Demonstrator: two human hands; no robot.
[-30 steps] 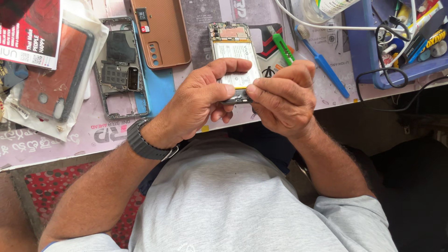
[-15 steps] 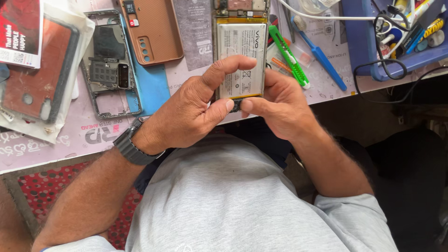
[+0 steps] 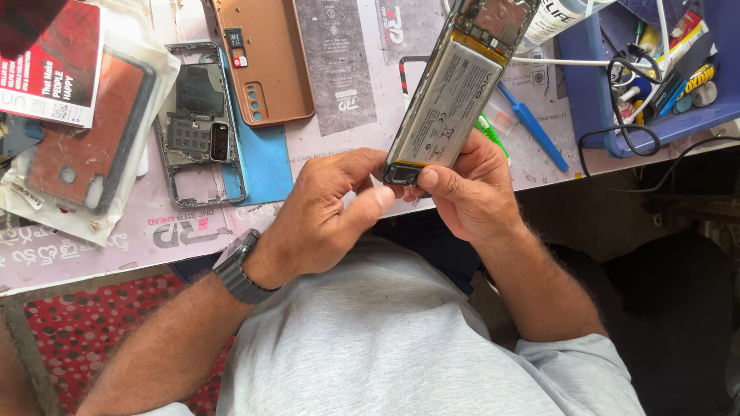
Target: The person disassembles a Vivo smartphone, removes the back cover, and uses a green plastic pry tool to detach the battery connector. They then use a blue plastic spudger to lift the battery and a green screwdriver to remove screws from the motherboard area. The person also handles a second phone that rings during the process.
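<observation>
One red packaged case is lying at my far left, then one bare phone frame and one orange back cover. My left hand is pinching with thumb and fingers at the bottom end of one opened phone, its battery showing. My right hand is gripping that phone from beneath, above the table edge. One blue tray is sitting farthest right.

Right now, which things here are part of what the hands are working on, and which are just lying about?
In hand:
opened phone
left hand
right hand

Lying about:
copper back cover
grey phone frame
blue screwdriver
blue tray
</observation>
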